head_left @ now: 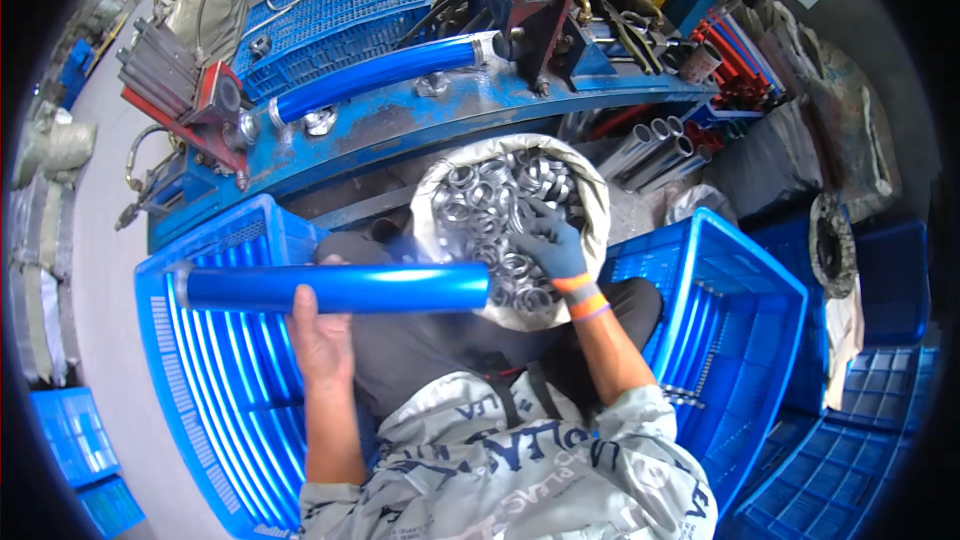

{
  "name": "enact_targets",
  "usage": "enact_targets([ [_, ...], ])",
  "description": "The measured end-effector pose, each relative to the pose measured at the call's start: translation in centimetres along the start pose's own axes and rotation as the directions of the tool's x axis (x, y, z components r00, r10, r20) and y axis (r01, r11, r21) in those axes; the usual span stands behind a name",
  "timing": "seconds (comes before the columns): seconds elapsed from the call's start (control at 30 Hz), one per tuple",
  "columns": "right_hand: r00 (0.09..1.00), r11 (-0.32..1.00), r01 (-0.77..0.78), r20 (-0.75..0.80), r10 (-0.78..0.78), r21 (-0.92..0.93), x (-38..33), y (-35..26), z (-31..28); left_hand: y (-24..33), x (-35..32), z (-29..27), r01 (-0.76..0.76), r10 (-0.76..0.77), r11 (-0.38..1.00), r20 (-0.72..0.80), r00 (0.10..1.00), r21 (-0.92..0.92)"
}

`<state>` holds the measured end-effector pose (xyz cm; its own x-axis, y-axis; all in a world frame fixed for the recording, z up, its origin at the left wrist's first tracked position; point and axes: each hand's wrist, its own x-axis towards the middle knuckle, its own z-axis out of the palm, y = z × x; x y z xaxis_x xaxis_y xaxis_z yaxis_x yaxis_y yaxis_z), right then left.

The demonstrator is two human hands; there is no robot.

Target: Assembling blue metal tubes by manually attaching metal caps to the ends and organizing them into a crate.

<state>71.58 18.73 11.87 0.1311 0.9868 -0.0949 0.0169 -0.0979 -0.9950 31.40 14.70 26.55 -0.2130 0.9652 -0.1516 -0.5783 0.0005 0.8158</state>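
Note:
My left hand (pixel 322 335) is closed around a shiny blue metal tube (pixel 400 287), which lies level above my lap. A silvery ring cap (pixel 182 286) sits on the tube's left end; its right end shows no ring. My right hand (pixel 553 243), in a grey glove with an orange wristband, is down among loose metal rings (pixel 480 190) in a round, cream sack-lined container (pixel 430 165). Its fingers are apart at the rings, and I see no ring clearly held. A second blue tube (pixel 380 77) lies across the blue workbench ahead, between two red-framed end fixtures.
At my left stands a blue crate (pixel 150 340) full of blue tubes; another blue crate (pixel 790 300) with tubes is at my right. Bare metal pipes (pixel 640 148) lie beyond the sack. The blue workbench (pixel 400 125) spans the far side, with a stacked blue crate (pixel 340 15) behind it.

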Motion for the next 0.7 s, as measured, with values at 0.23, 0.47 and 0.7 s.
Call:
enact_targets([
  [0.23,0.959,0.818,0.091,0.172,-0.226,0.569,-6.7,-10.8,0.2,-4.6,0.2,4.1,0.119,-0.116,0.983,0.035,0.993,-0.141],
  [0.47,0.974,0.787,0.014,0.169,-0.150,0.616,-8.4,-10.5,1.9,-3.5,-1.1,3.4,0.087,-0.083,0.992,0.044,0.996,-0.091],
  [0.7,0.978,0.882,-0.049,0.203,-0.054,0.470,-8.7,-13.1,2.1,-3.1,-0.8,3.6,0.044,-0.042,0.997,0.035,0.999,-0.059],
])
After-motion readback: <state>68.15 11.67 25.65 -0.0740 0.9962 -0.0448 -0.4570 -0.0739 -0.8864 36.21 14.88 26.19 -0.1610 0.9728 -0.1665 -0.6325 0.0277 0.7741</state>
